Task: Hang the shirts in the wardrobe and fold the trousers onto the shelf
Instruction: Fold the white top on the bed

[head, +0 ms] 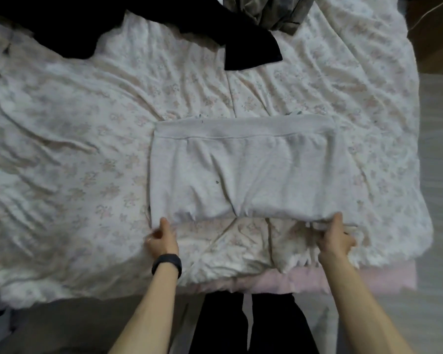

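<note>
While the pale folded trousers [246, 172] lie flat on the floral duvet [62, 149], just right of its middle and toward its near edge, both hands are at their near fold. The right hand [335, 238] pinches the near right corner, thumb on top and fingers curled beneath the cloth. The left hand [161, 240], with a black wristband [166, 264] on its wrist, sits at the near left corner, fingers curled and thumb tip against the fabric; whether it grips cannot be told. At the duvet's far edge lie a black garment [251, 49] and a grey garment [274, 14].
</note>
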